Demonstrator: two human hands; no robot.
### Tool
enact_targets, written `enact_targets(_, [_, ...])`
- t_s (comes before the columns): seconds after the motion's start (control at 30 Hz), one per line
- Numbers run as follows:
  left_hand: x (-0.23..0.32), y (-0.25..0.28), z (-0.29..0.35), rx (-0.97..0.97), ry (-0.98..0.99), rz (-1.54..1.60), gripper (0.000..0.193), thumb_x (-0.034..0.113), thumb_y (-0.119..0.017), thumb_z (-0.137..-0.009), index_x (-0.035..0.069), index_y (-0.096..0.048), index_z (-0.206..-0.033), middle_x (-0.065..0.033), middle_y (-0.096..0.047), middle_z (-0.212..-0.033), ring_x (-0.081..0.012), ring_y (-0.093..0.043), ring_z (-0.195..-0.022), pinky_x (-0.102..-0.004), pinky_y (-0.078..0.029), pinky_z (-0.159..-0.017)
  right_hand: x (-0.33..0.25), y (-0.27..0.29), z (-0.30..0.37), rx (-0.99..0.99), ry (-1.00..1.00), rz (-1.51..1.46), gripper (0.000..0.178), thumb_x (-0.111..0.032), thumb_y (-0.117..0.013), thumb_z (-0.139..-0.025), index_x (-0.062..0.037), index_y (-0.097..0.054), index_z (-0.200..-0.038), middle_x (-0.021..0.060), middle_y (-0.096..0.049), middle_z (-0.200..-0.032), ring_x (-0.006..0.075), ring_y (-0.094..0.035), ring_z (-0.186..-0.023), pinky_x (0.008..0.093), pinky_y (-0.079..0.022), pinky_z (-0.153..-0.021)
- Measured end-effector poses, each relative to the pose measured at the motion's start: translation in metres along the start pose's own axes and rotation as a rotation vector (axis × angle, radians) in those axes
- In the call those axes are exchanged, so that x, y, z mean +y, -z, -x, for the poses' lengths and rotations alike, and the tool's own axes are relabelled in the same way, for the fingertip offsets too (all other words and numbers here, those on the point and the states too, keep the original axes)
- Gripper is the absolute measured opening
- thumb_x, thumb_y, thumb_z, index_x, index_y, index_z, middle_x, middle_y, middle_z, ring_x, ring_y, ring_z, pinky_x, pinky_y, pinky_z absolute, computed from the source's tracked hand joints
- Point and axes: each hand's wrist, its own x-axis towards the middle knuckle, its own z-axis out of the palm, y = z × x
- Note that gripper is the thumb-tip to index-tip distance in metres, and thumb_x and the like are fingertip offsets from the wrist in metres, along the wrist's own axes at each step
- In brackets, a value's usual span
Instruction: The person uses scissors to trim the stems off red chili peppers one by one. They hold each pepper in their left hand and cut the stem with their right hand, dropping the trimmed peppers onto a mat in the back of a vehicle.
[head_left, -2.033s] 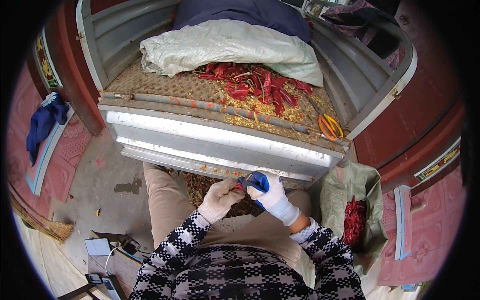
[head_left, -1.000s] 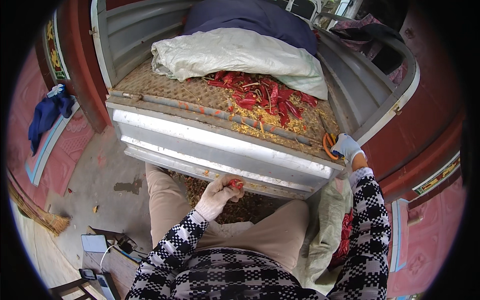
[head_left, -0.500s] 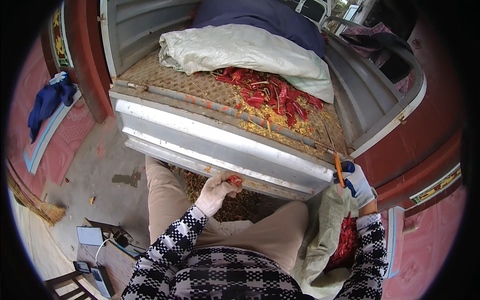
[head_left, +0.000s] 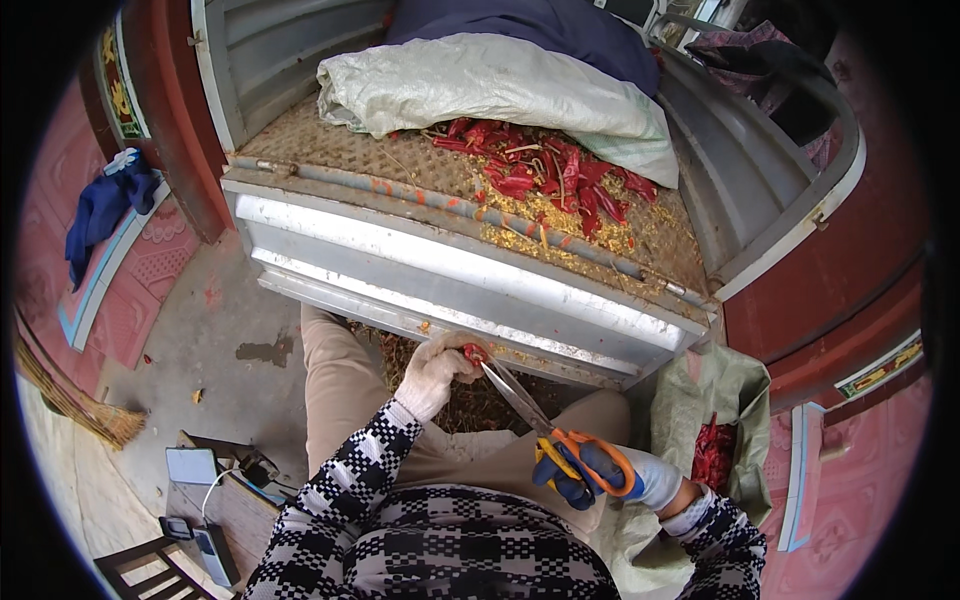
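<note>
My left hand, in an off-white glove, is closed around a red chili pepper, most of which its fingers hide. My right hand wears a white and blue glove and grips a pair of scissors by its orange and yellow handles. The scissor blades look slightly parted, and their tips reach right beside the pepper. Both hands are above my lap, in front of the lowered metal tailgate. Dried red chilies with stems lie on the truck bed beyond, among scattered yellow seeds.
A white woven sack lies over the far side of the chilies. To my right stands a pale green sack with red chilies inside. On the left are a small wooden table with devices and a straw broom. Debris lies below the tailgate.
My right hand has come down and left from the tailgate's right corner, bringing the scissors to the pepper. My left hand stays nearly in place. The green sack is now less covered.
</note>
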Motion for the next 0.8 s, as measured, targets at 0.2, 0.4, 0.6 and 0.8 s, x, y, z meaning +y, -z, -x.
enact_targets(0.2, [0.003,-0.006,0.004,0.013,-0.059,-0.083,0.038,0.010,-0.048,-0.071,-0.007,-0.064,-0.101,-0.0100,-0.065,-0.089,-0.0139,-0.059,-0.075,-0.0229,-0.047,-0.070,-0.003,0.001,-0.012,-0.253,0.121,-0.060,0.076,-0.065,-0.040,-0.094,0.0053,-0.055,-0.121,0.0009,-0.054,-0.071,0.0082,-0.050,-0.055,0.0206,-0.039,-0.045])
enact_targets(0.4, [-0.005,0.003,0.002,-0.004,-0.086,-0.093,0.039,0.012,-0.045,-0.080,-0.007,-0.062,-0.110,-0.0107,-0.066,-0.091,-0.0146,-0.062,-0.080,-0.0254,-0.051,-0.077,-0.012,-0.014,-0.002,-0.193,-0.044,-0.210,0.097,-0.079,-0.024,-0.088,0.0062,-0.055,-0.123,0.0005,-0.049,-0.068,0.0114,-0.046,-0.053,0.0217,-0.037,-0.045])
enact_targets(0.6, [-0.006,0.006,0.002,-0.008,-0.078,-0.134,0.040,0.013,-0.047,-0.078,-0.007,-0.063,-0.109,-0.0118,-0.066,-0.092,-0.0159,-0.062,-0.081,-0.0256,-0.051,-0.079,-0.021,-0.021,0.001,-0.142,-0.090,-0.140,0.101,-0.082,-0.023,-0.086,0.0056,-0.054,-0.125,-0.0019,-0.043,-0.066,0.0098,-0.038,-0.053,0.0212,-0.031,-0.048])
enact_targets(0.8, [0.007,0.000,0.003,-0.071,-0.114,-0.268,0.041,0.011,-0.047,-0.075,-0.008,-0.064,-0.107,-0.0113,-0.066,-0.090,-0.0149,-0.060,-0.080,-0.0253,-0.049,-0.077,-0.021,-0.011,-0.003,-0.202,-0.139,-0.214,0.101,-0.082,-0.024,-0.086,0.0073,-0.055,-0.123,-0.0019,-0.045,-0.064,0.0099,-0.040,-0.051,0.0217,-0.032,-0.044])
